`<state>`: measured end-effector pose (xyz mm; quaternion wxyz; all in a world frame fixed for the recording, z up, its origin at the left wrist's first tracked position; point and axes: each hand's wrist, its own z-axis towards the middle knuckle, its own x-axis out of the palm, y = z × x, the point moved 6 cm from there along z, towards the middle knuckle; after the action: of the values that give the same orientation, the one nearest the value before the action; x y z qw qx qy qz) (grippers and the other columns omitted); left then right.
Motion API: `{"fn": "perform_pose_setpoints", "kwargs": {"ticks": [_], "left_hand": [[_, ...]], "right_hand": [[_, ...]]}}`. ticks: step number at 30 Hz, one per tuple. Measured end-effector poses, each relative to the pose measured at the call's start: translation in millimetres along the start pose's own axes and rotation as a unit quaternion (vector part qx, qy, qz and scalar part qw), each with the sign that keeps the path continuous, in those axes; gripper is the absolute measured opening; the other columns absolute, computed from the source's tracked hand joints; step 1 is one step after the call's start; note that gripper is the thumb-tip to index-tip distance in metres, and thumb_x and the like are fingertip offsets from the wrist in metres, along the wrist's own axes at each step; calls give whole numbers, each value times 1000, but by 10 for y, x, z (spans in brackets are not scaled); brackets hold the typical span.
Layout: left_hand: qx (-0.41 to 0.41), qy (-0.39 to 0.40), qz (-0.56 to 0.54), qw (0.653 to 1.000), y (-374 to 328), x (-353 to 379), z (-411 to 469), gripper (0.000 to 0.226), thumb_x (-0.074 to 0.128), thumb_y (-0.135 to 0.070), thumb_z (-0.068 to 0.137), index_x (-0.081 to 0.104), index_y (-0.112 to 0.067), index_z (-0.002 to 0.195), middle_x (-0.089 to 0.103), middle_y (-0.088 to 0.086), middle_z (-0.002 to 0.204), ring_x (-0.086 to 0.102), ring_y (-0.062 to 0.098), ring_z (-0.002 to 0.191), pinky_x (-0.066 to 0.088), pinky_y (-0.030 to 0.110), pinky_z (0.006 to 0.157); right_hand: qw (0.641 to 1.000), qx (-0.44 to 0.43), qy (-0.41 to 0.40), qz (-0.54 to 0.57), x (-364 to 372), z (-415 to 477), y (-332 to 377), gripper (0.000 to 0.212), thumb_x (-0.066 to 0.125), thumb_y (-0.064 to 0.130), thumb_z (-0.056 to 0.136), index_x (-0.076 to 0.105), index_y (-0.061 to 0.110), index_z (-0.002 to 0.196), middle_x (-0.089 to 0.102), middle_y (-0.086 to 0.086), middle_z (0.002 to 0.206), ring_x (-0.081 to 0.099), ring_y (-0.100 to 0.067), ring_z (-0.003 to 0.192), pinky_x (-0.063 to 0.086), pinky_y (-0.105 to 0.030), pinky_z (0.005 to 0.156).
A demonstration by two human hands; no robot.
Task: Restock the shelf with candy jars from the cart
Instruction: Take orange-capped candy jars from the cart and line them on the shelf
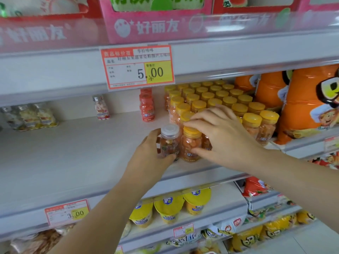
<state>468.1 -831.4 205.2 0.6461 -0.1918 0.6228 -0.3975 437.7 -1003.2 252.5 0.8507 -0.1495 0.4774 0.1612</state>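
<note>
A candy jar with a clear cap [169,142] stands near the front of the white shelf [73,153], and my left hand [152,154] grips it from the left and below. Right beside it stands a yellow-capped jar of orange candy [190,145]. My right hand [220,134] holds this one, fingertips on its cap and thumb on its lower front. Behind them a block of several yellow-capped jars [220,99] fills the shelf's right part. The cart is out of view.
Red-capped jars [146,107] and a silver-capped jar [100,107] stand at the shelf's back, wrapped jar packs [31,116] at far left. Orange snack bags [302,101] sit to the right. A price tag [136,67] hangs from the shelf above. Yellow cups [168,208] fill the shelf below.
</note>
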Motion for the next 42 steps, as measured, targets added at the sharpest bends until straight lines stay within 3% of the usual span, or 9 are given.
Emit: {"fn": "perform_pose_setpoints", "kwargs": {"ticks": [3,10,22,26,30,33,36,39,42], "left_hand": [[-8,10,35,999,-9,-19,-15,64,77,-32,82,44,-29,138,58,-11,123,60,5,96,48,27,85],[-28,21,54,998,-76,-22,-55,66,76,-29,83,42,-27,140,57,-9,127,62,9,98,51,34,89],[-98,-64,99,988,-103,100,-153,81,73,-29,85,26,-30,150,56,3,139,58,28,120,49,47,98],[-76,-150,77,983,-251,93,-387,77,71,-26,89,27,-30,152,43,-1,148,53,20,125,48,38,98],[-5,-223,50,974,-313,216,-1066,49,62,-17,95,47,-32,139,49,-15,130,51,-2,110,43,17,82],[-44,-187,31,981,55,499,-1606,34,60,-13,96,60,-28,127,60,-16,114,57,-4,100,41,6,73],[-156,-140,-13,978,733,823,-2145,28,59,-14,96,64,-29,119,66,-17,106,60,-5,95,45,13,69],[-251,-121,-39,960,1377,1053,-2658,25,61,-14,95,67,-28,115,68,-19,102,64,-4,89,53,23,77],[-345,-95,-56,932,1991,1285,-3170,27,61,-5,92,68,-19,115,69,-9,97,64,2,81,49,13,71]], "right_hand": [[1000,-9,0,-3,18,-5,-3,65,77,50,74,60,25,132,60,3,125,51,-23,120,27,-49,113],[999,-29,-7,-35,36,-17,4,66,80,47,74,60,22,132,61,1,125,52,-24,119,28,-47,112],[998,-21,-40,-32,60,-69,19,68,81,44,72,57,21,132,60,-1,129,52,-28,119,29,-52,113],[996,2,-85,34,-91,-345,151,69,78,41,76,53,20,138,52,-4,141,46,-28,130,24,-52,116],[980,-53,-116,150,3,-1045,523,44,73,29,85,61,19,126,58,0,128,52,-25,120,37,-43,104],[973,-61,-20,220,459,-1564,765,28,70,23,85,66,21,112,63,8,108,56,-19,105,35,-28,89],[957,-20,136,256,1056,-2061,978,24,67,24,83,68,25,107,68,11,100,61,-17,97,42,-28,82],[916,46,291,274,1524,-2503,1147,24,64,25,90,69,27,114,68,15,102,62,-12,95,45,-21,75],[874,56,398,273,2019,-2930,1432,22,59,28,95,66,29,116,64,20,102,54,-3,88,39,-9,66]]}}
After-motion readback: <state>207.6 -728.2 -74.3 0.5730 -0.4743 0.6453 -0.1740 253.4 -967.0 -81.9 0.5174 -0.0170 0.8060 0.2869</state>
